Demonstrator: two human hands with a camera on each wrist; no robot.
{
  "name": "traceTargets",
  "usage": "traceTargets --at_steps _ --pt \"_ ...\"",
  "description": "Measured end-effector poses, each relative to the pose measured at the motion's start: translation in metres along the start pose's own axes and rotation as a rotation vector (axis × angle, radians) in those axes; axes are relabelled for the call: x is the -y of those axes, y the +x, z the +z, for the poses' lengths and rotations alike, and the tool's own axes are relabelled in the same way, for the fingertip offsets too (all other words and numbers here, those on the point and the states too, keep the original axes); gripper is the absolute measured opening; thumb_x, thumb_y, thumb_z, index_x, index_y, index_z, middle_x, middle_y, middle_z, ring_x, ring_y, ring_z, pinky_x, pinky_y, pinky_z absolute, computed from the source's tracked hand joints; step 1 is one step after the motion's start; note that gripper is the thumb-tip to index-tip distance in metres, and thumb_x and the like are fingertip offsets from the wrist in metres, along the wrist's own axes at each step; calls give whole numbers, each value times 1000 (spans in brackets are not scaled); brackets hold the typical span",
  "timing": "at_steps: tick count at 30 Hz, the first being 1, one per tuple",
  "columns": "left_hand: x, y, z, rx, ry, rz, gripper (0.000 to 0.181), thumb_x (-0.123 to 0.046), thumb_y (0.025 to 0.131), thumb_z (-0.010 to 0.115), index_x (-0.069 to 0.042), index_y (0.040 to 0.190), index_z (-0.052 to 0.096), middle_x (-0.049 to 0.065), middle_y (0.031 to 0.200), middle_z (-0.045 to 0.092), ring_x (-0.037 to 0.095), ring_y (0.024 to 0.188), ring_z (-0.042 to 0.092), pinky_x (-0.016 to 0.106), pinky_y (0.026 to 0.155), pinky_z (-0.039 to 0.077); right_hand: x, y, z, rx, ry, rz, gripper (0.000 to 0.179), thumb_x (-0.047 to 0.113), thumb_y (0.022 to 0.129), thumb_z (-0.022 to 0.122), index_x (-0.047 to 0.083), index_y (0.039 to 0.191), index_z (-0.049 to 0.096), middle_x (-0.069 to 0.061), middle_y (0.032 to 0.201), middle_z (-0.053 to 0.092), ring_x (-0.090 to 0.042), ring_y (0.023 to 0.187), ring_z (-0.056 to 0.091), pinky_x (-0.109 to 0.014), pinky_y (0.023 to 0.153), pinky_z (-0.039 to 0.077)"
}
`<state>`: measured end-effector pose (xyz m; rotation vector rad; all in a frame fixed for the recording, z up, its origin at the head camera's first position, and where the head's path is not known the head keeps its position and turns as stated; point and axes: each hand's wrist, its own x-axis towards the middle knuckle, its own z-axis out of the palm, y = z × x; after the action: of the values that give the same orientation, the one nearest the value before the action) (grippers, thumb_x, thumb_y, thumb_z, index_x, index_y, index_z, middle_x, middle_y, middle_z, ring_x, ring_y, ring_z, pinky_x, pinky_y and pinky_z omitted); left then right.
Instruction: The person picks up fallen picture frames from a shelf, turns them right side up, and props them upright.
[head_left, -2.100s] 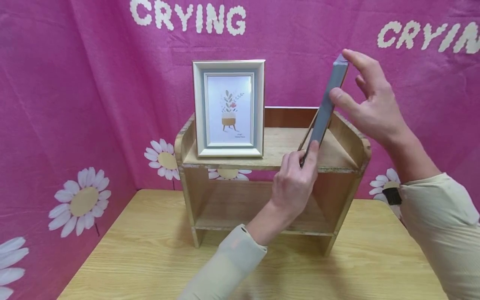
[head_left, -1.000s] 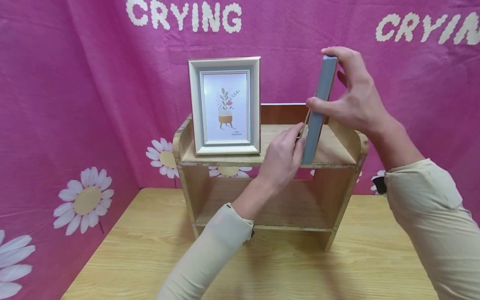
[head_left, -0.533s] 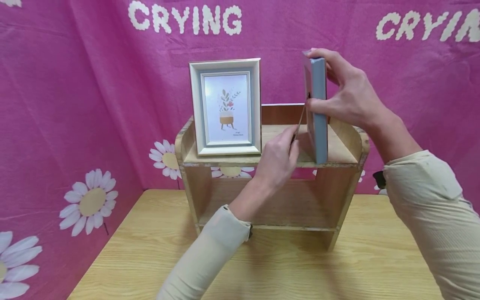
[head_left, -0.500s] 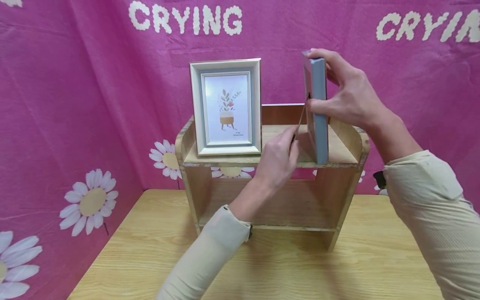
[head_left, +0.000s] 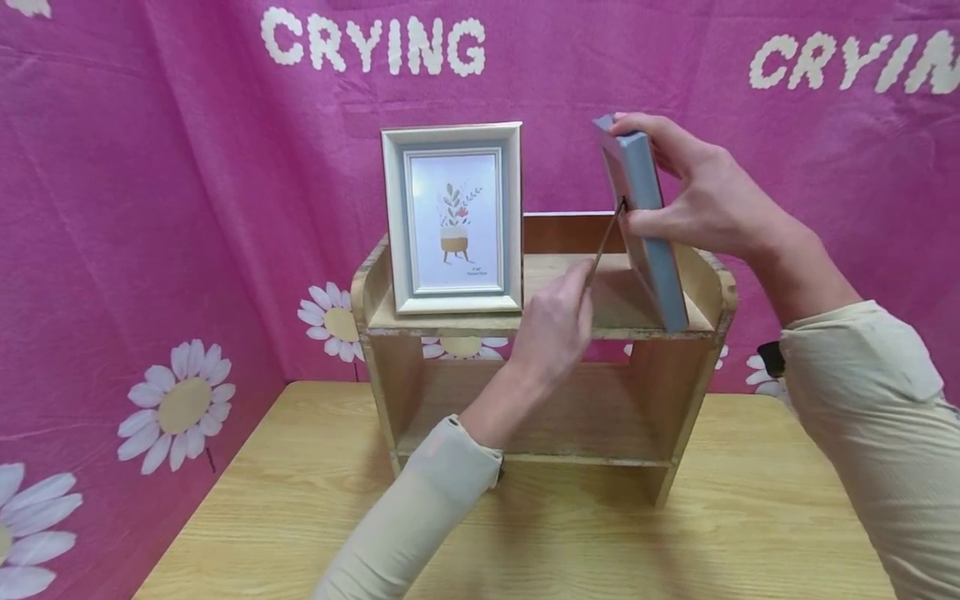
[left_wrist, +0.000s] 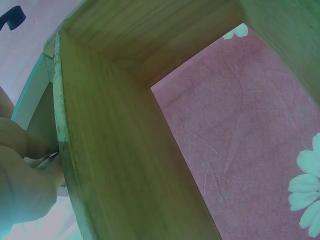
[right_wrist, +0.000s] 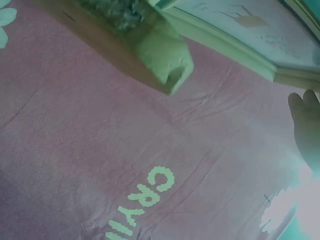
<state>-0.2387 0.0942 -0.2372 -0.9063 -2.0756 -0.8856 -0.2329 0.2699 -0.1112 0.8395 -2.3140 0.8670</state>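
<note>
My right hand grips a picture frame near its top, thumb on the near blue-grey edge and fingers over the upper corner. The frame is seen almost edge-on over the right part of the shelf top, its lower end slanting right. With my left hand I pinch the thin stand leg, which angles out from the frame's back at a small black hinge. The left wrist view shows the left hand pinching beside the frame's edge. In the right wrist view, fingers show at the right.
A second, cream picture frame with a potted-plant picture stands on the left of the wooden shelf. The two-level shelf, with raised side walls, stands on a wood-grain table. A pink curtain with daisies and lettering hangs behind.
The held frame's bottom has swung right and its top slightly left, turning its back toward the camera. The stand leg now spreads wider from the back. The left hand has barely moved lately.
</note>
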Motion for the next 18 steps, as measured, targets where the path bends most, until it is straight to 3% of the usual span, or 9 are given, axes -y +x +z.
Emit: traceTargets --at_steps 6,10,14,18 --pt "0 -2 3 -5 84 35 30 -1 98 56 6 127 59 17 116 71 25 104 70 20 88 55 -2 -2 -9 84 132 50 81 -14 76 67 21 145 46 -7 154 42 -18 130 48 -26 108 37" --pt "0 -3 4 -7 101 46 30 -1 97 57 6 126 59 16 107 73 23 94 73 19 80 57 -4 -3 -17 137 184 124 73 -2 87 68 27 149 44 -4 155 40 -18 132 45 -25 108 37" --pt "0 -3 4 -8 99 57 30 -1 97 57 6 126 59 16 105 73 23 91 73 19 78 58 -9 -4 -26 175 221 193 58 16 99 59 33 151 42 -2 151 45 -15 128 45 -23 103 37" --pt "2 -2 4 -9 78 68 29 -1 97 58 5 124 60 16 107 73 23 95 72 21 82 58 -18 -3 -33 206 255 201 59 12 99 56 34 152 40 3 153 43 -13 131 43 -24 106 33"
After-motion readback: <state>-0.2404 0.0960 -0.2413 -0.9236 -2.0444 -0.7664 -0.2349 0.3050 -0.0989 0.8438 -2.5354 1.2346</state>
